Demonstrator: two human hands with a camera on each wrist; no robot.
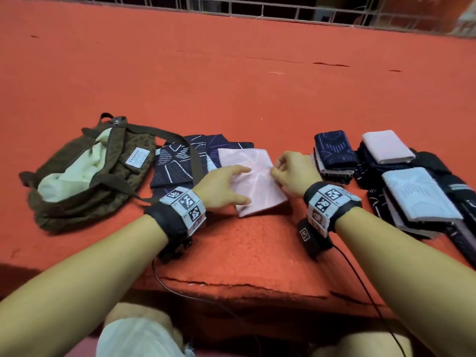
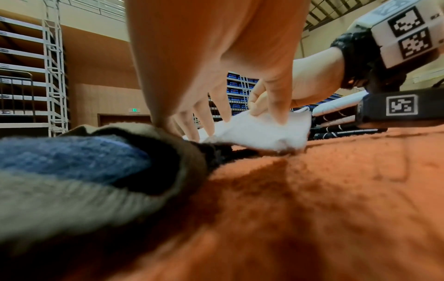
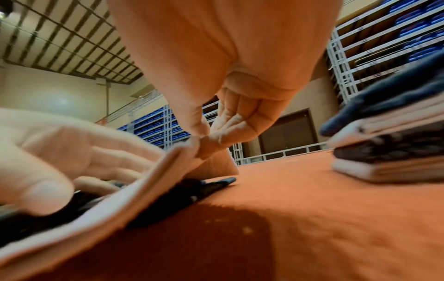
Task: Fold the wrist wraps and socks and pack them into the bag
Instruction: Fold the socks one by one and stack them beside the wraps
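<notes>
A pale pink wrap [image 1: 257,186] with a faint line pattern lies on the orange mat, partly over dark navy patterned wraps [image 1: 175,163]. My left hand [image 1: 240,185] rests flat on its left half with fingers spread and straight. The thumb and forefinger of my right hand [image 1: 275,171] pinch the wrap's right edge. In the right wrist view that pinch [image 3: 200,141] lifts the edge of the pink wrap [image 3: 134,190] slightly off the dark cloth under it. The brown bag [image 1: 64,202] lies open at the left, showing cream lining, and its strap crosses the dark wraps.
Two groups of folded pieces stand to the right: a short stack [image 1: 334,155] topped in navy, and a wider pile [image 1: 419,191] with pale pieces on dark ones. The orange mat [image 1: 231,94] stretches far back to a metal railing. A cable hangs off the front edge.
</notes>
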